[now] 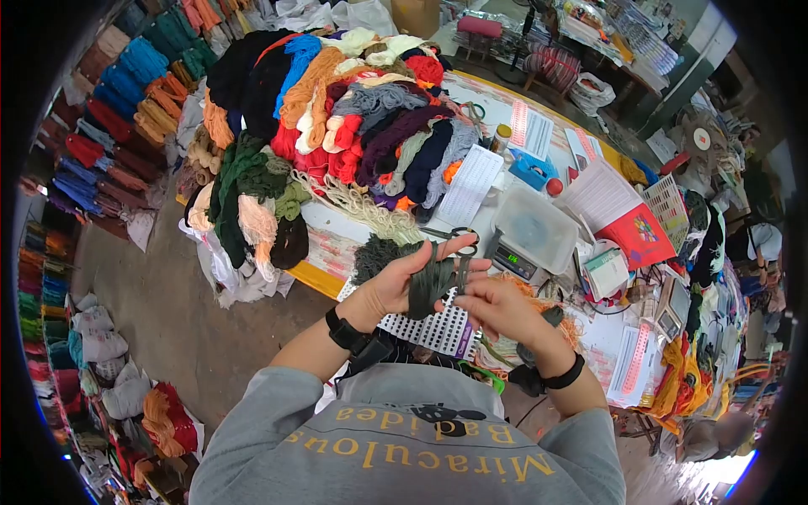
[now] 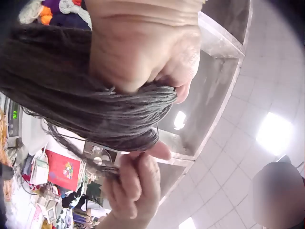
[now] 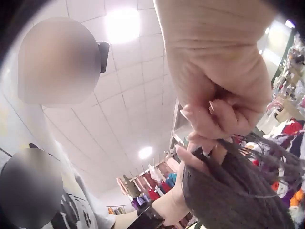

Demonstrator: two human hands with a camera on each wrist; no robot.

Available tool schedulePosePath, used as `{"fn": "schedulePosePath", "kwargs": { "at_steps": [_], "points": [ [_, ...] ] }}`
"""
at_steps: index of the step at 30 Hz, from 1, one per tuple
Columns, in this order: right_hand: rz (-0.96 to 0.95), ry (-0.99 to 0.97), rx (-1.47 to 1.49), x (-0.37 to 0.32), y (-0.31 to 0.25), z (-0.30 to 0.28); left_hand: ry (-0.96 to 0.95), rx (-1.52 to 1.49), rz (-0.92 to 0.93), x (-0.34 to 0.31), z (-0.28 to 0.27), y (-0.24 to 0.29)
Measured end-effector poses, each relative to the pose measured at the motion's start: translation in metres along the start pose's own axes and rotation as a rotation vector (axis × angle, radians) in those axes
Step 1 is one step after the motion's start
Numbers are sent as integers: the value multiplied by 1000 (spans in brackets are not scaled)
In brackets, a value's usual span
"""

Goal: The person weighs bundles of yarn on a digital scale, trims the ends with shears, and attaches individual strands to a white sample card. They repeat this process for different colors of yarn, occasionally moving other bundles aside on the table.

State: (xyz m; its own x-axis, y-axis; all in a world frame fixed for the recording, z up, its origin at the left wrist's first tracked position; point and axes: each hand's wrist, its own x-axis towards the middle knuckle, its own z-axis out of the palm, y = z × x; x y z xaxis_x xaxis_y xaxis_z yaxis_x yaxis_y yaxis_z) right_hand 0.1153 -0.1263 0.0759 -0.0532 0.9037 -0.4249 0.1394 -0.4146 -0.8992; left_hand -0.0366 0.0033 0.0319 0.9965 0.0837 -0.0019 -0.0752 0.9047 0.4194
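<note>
Dark grey-green yarn [image 1: 431, 282] is looped in a thick bundle round my left hand [image 1: 396, 282], whose fingers stretch out to the right through it in the head view. The left wrist view shows the yarn bundle [image 2: 109, 114] close up, many strands lying side by side, with a fingertip showing beyond its edge. Just right of the bundle, my right hand [image 1: 505, 310] has its fingers curled and pinches loose strands. In the right wrist view the strands [image 3: 267, 152] run from beneath the right hand [image 3: 219, 90] along the bundle.
On the table lie a heap of coloured yarn hanks [image 1: 362, 118], scissors [image 1: 461, 240], a digital scale [image 1: 512, 261] bearing a clear plastic tub [image 1: 534, 227], and a dotted sheet [image 1: 438, 328]. Papers and a red booklet [image 1: 635, 240] lie to the right. More yarn [image 1: 135, 76] hangs at the left.
</note>
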Motion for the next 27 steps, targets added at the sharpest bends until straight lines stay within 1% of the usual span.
{"fn": "schedulePosePath", "kwargs": {
  "at_steps": [1,2,4,5,6,7,8,9,10,11,12,13,14,16,17,18,19,20,22,23,25,26,27],
  "points": [
    [51,-20,-27,0,8,0,11,-32,18,-1,2,2],
    [51,-23,-30,1,14,0,22,-64,37,-3,3,3],
    [-104,70,-8,3,24,1,-2,-121,68,-4,-14,0],
    [-233,173,-68,7,28,1,-71,-152,93,-3,-23,-1],
    [-235,171,-69,8,26,2,-139,-184,117,-2,-29,-1],
    [-377,342,-63,10,22,3,-89,-86,116,-3,-22,3],
    [-518,515,-55,10,19,4,-89,-84,116,-3,-17,4],
    [-541,538,64,10,18,5,-45,-21,155,-2,-12,1],
    [-540,541,64,7,13,5,-1,42,192,0,-10,-2],
    [-500,478,103,3,4,6,-53,5,204,2,-10,-4],
    [-460,417,142,1,-1,8,-54,5,199,2,-7,-6],
    [-398,435,131,3,1,13,-26,101,215,3,-4,-8],
    [-399,439,131,7,3,16,1,197,231,3,-2,-9],
    [-530,488,-175,14,6,22,-29,245,229,4,-2,-12],
    [-549,463,-242,15,3,26,1,312,197,4,1,-13],
    [-549,462,-241,18,9,28,32,378,164,3,2,-15],
    [-530,476,-249,22,17,32,15,453,174,3,3,-17],
    [-513,490,-258,26,21,34,15,454,175,1,4,-17],
    [-553,510,-233,27,22,33,136,543,189,-1,7,-17],
    [-533,514,-244,23,18,30,139,543,191,-2,6,-17],
    [-523,547,-244,21,17,27,244,456,207,-3,5,-17],
    [-522,549,-245,22,21,26,242,456,206,-3,4,-17],
    [-499,533,-167,24,27,25,269,426,215,-2,2,-18]
  ]
}}
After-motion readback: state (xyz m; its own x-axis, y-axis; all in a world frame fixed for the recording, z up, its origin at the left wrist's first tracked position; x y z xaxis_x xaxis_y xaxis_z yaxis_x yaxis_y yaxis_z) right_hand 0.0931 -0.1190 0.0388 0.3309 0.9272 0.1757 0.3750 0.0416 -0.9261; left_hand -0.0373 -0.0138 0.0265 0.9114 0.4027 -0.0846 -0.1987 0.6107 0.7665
